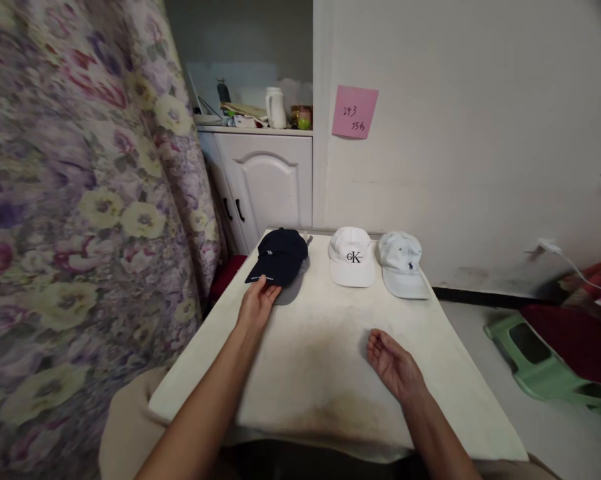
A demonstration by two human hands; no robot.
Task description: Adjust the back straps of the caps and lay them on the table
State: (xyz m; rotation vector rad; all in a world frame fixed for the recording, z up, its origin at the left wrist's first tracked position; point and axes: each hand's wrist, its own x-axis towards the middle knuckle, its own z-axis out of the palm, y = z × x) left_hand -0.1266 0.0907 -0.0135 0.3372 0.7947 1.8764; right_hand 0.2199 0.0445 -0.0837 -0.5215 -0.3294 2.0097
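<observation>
At the table's far left, a navy baseball cap (283,253) lies tilted over a grey cap (291,293), which is mostly hidden beneath it. My left hand (261,299) pinches the front edge of the navy cap's brim, thumb on top and fingers below. A white cap with black "CK" letters (352,257) sits right of them, brim toward me. Beside it is a pale blue cap (401,265) with a small dark emblem. My right hand (391,363) rests over the table's right half, palm turned inward, fingers loosely curled, holding nothing.
The caps lie along the far edge of a cream-covered table (325,373), stained near its front. A floral curtain (90,220) hangs close on the left. White cabinets (270,180) stand behind, and a green stool (535,353) is at the right.
</observation>
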